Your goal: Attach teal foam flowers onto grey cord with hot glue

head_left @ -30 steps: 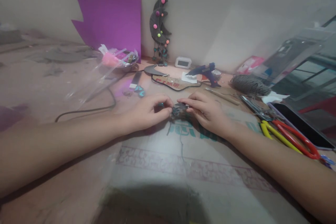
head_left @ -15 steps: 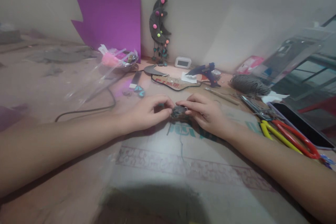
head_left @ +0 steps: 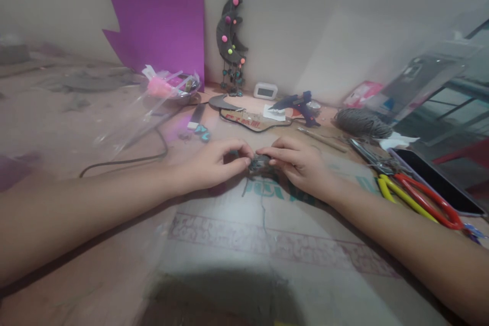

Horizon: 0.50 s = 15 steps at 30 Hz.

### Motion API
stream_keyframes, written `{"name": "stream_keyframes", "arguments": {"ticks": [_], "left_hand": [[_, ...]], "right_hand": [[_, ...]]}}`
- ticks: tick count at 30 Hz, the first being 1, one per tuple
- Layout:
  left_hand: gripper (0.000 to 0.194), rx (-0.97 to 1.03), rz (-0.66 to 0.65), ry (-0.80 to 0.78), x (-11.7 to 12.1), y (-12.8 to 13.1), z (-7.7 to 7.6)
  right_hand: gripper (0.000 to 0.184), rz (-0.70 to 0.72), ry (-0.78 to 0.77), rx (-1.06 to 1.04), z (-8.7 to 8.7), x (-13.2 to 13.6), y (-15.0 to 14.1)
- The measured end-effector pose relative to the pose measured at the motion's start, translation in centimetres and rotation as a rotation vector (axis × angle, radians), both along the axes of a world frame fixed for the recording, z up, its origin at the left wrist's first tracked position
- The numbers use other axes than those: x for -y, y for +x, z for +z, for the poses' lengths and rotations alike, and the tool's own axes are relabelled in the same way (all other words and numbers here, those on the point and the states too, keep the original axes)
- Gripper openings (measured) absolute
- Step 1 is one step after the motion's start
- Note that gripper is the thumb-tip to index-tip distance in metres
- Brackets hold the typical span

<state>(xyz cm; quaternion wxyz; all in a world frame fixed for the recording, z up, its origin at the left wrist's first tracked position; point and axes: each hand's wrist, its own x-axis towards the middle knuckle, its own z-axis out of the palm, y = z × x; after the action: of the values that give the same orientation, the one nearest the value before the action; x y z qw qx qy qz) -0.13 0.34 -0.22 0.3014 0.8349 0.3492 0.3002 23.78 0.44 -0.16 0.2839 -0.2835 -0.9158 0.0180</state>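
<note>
Left hand (head_left: 225, 163): narrow, thumb and index meeting at the left edge of a small grey bundle (head_left: 260, 163). Right hand (head_left: 300, 165): also narrow, fingers on the bundle's right edge, index over the top. Exact contact under the fingertips: can't tell, too small and blurred.

Landmark = glue gun (head_left: 301, 107). Bundle sits on the near side of it, a bit left, just above or on the printed cardboard (head_left: 225, 244); can't tell if it touches. Loose strand hangs toward the wearer.

Handling, my read: very light, soft, yarn-like, not slippery, not brittle. Would squash or fray before it breaks, and the strand could snag. Best hold: fingertips at both ends, light pressure, keep off the strand.

Edges/room: wall closes things off behind the glue gun. Wooden stick (head_left: 323, 140) lies just right of it on the near side; yarn skein (head_left: 362, 123) farther right; scissors (head_left: 410, 199) and phone (head_left: 439, 183) right and nearer the wearer, by the right forearm. Grey crescent (head_left: 225, 103) is left of the glue gun; black cord (head_left: 126, 160) well left, nearer the wearer. Most room looks to be straight toward the wearer from the gun, over the cardboard.
</note>
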Motion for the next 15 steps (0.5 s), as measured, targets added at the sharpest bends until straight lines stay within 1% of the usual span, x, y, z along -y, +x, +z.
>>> {"name": "stream_keyframes", "arguments": {"ticks": [4, 8, 10, 12, 15], "left_hand": [[0.013, -0.009, 0.021, -0.013, 0.0, 0.0, 0.1], [0.017, -0.016, 0.077, -0.079, 0.1, 0.1, 0.3], [0.017, -0.018, 0.114, -0.068, 0.2, 0.1, 0.3], [0.017, -0.025, 0.14, -0.061, 0.2, 0.1, 0.2], [0.02, -0.021, 0.154, -0.095, 0.1, 0.1, 0.1]], "right_hand": [[0.034, -0.067, -0.022, -0.04, 0.1, -0.1, -0.1], [0.036, -0.235, -0.036, -0.139, -0.3, -0.9, 0.2], [0.036, -0.293, -0.046, -0.167, -0.6, -1.4, 0.5], [0.035, -0.315, -0.054, -0.189, -0.8, -1.8, 0.7], [0.033, -0.325, -0.068, -0.233, -0.8, -1.7, 0.7]]}}
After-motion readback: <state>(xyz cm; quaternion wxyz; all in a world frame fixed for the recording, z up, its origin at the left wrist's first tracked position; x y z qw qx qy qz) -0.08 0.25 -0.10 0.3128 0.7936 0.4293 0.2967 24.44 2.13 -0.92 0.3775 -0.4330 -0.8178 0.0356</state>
